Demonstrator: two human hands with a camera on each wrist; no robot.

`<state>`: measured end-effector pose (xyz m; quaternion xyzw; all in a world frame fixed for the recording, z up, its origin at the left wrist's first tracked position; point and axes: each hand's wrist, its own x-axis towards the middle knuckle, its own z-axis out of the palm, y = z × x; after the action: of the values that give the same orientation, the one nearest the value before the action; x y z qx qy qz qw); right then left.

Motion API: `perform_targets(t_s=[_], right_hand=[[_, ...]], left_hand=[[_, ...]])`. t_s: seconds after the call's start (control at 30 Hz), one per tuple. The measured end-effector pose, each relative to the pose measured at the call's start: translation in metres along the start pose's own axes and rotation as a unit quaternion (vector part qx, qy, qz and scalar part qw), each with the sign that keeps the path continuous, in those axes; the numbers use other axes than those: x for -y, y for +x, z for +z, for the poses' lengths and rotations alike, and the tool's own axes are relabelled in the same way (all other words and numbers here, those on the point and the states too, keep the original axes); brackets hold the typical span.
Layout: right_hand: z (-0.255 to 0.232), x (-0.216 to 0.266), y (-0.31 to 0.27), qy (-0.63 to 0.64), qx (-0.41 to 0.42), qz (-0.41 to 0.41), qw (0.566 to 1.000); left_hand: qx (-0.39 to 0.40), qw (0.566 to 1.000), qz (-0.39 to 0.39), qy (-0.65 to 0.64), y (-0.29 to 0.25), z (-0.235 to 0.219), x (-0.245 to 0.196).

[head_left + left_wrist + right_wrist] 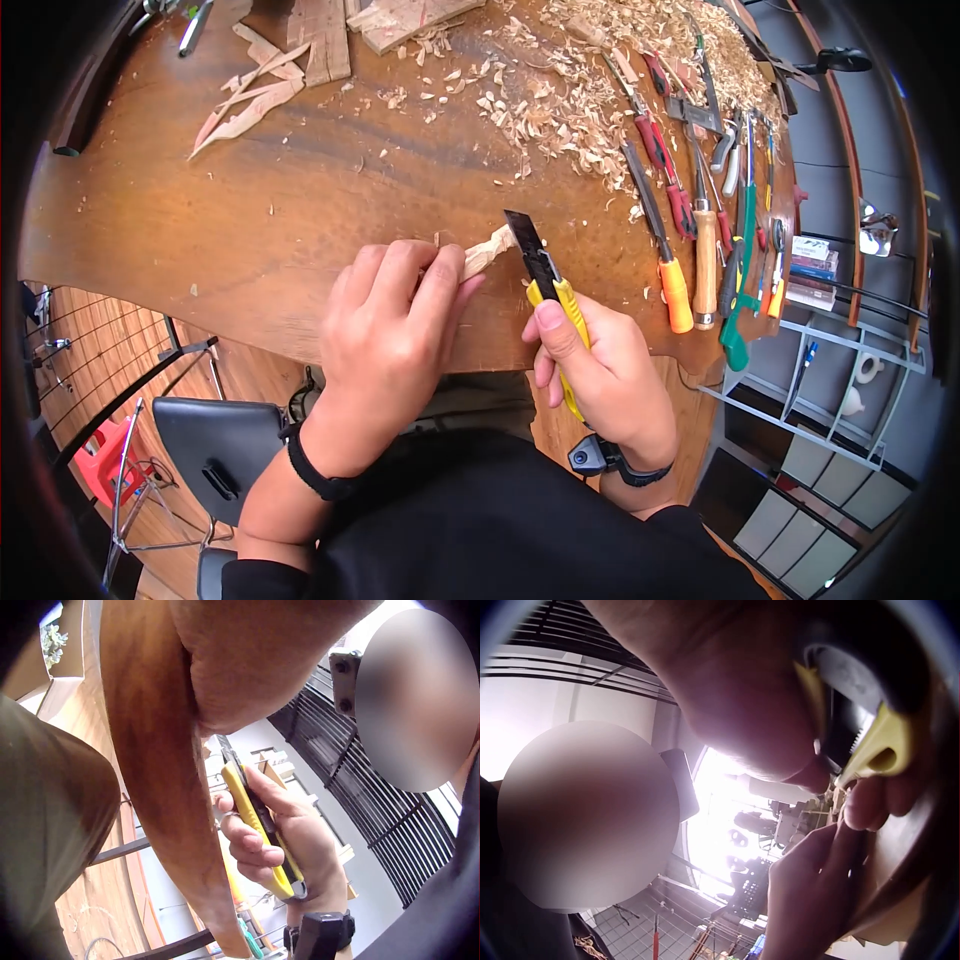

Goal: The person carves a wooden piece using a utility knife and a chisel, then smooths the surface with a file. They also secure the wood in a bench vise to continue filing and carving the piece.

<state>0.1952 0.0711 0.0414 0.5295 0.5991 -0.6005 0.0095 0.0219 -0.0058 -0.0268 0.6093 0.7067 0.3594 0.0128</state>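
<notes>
In the head view my left hand (385,320) grips a small carved piece of pale wood (488,252) close over the table, its narrow end poking out past the fingers. My right hand (610,375) holds a yellow and black utility knife (562,290), thumb laid along the handle. The dark blade (522,232) points up and away from me, right at the tip of the wood. From the left wrist view, the right fingers wrap round the yellow handle (259,825) beyond the table edge. The left palm hides the wood there.
Wood shavings (560,120) heap across the back right of the table (300,210). Chisels, including one with an orange handle (676,295), and other tools lie at the right. Split wood scraps (250,105) sit at the back left. A black chair (215,450) stands left of me.
</notes>
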Motion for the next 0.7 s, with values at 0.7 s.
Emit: perform_targets(t_s=[0.7], right_hand=[[0.014, 0.006, 0.002, -0.213, -0.107, -0.014, 0.971]], left_hand=[[0.045, 0.997, 0.031, -0.047, -0.002, -0.001, 0.006]])
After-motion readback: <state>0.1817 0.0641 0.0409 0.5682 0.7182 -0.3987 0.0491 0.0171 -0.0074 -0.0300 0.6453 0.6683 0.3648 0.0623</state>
